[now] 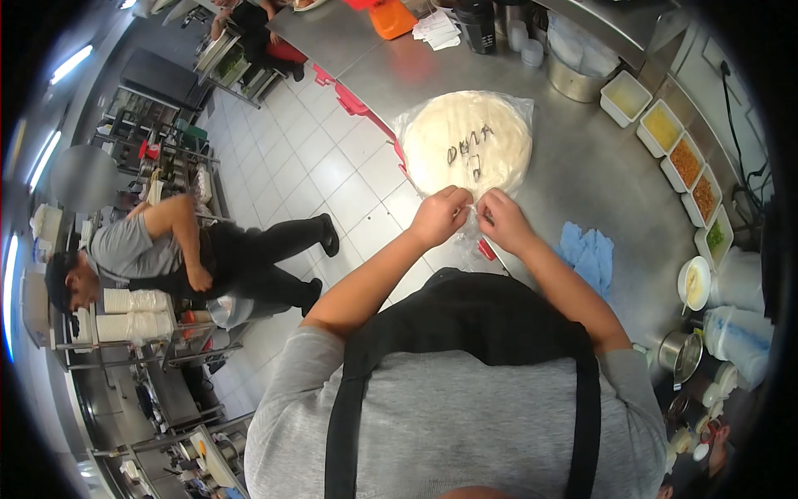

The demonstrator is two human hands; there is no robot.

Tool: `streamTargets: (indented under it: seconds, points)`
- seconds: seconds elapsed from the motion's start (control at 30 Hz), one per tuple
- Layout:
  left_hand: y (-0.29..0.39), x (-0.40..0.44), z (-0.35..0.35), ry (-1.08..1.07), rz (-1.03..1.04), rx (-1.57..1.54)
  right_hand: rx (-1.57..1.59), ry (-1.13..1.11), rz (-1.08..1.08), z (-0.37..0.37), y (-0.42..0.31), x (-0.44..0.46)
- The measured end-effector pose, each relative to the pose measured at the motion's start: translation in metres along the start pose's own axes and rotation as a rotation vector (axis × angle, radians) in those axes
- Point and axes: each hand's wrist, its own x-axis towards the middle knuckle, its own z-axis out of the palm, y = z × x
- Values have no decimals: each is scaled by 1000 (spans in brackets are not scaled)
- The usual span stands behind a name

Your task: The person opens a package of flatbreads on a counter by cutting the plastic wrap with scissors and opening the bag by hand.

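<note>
A clear plastic bag [507, 162] lies flat on the steel counter, with large round pale flatbreads or dough rounds [436, 125] inside. Dark marker lettering runs across its top. At the bag's near edge, my left hand [440, 218] pinches the gathered plastic. My right hand [504, 221] is close beside it, fingers closed on the same gathered neck. Loose plastic hangs below the hands towards my apron. Exactly how the fingertips hold the plastic is hidden.
A blue cloth [585, 256] lies on the steel counter [573, 158], right of my hands. White tubs of toppings [683, 162] line the right side. A metal pot [575, 79] and black container [476, 27] stand behind. A co-worker [166, 258] stands left, by shelving.
</note>
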Motion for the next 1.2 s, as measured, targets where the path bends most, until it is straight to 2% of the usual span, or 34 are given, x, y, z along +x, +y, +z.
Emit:
streamTargets:
  seconds: [0.07, 0.27, 0.53, 0.67, 0.8, 1.03, 1.2]
  points:
    - [-1, -1, 4, 10, 7, 28, 90, 12, 62, -3, -5, 2]
    - [-2, -3, 15, 62, 8, 92, -10, 3, 104, 7, -2, 1]
    - [-2, -5, 21, 95, 56, 151, -306, 95, -57, 20, 9, -5]
    - [5, -9, 26, 161, -21, 108, -340, 102, -102, 26, 10, -2]
    - [11, -11, 22, 155, -47, 92, -377, 46, -117, 23, 5, 0]
    - [23, -6, 4, 138, -78, -72, -223, -108, -91, -3, -17, 13]
    - [12, 2, 13, 119, -53, 76, -211, -171, -142, 0, -4, 18]
